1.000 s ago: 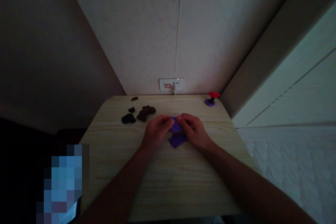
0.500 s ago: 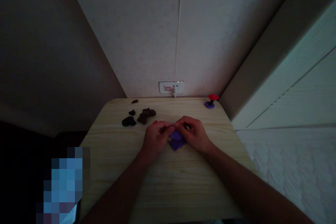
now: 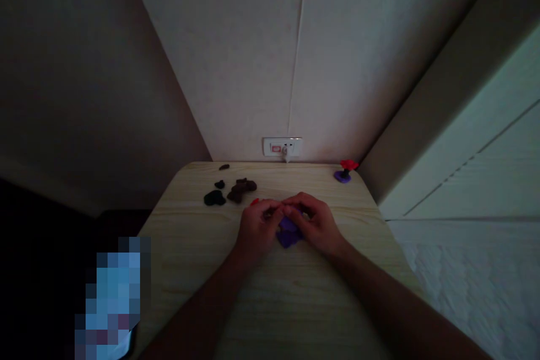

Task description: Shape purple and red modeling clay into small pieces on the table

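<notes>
My left hand (image 3: 258,229) and my right hand (image 3: 315,224) meet above the tabletop, thumbs and fingertips pinching a flattened piece of purple modelling clay (image 3: 289,223). Its upper edge is hidden by the fingers. Just below it on the wood lies a second, ragged purple clay piece (image 3: 288,239). A bit of red clay (image 3: 255,201) peeks out behind my left hand, mostly covered by it.
Brown clay lumps (image 3: 241,190), a black clay piece (image 3: 215,198) and smaller dark bits (image 3: 220,184) lie at the table's (image 3: 270,304) back left. A small red, black and purple clay figure (image 3: 347,167) stands back right. A wall socket (image 3: 282,147) holds a plug.
My hands have drawn closer together, their fingertips now covering the upper part of the purple clay. The red bit came into view behind my left hand. The camera view has shifted slightly.
</notes>
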Tool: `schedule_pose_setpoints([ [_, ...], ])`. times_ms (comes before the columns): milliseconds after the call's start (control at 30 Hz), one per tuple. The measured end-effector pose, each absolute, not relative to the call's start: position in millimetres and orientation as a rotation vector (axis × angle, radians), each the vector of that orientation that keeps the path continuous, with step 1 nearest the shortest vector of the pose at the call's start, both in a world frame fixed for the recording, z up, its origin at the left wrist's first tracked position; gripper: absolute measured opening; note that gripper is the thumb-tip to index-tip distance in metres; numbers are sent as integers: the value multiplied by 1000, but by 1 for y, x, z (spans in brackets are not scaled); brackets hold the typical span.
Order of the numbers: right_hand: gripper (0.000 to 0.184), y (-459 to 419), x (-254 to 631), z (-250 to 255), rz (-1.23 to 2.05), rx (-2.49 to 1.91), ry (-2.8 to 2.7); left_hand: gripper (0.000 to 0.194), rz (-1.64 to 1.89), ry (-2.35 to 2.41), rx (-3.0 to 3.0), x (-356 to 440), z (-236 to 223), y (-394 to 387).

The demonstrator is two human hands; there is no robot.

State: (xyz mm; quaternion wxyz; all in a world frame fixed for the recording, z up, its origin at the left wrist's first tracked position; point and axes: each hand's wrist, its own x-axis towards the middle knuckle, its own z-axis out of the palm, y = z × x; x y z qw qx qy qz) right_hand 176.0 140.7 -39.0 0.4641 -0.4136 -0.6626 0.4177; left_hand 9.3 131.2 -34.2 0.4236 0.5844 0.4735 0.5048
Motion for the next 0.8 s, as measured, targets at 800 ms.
schedule_pose_setpoints([
  [800,30,146,169,-40,1217,-1055,-1137,28,1300,1159,1394,7,-38,131],
])
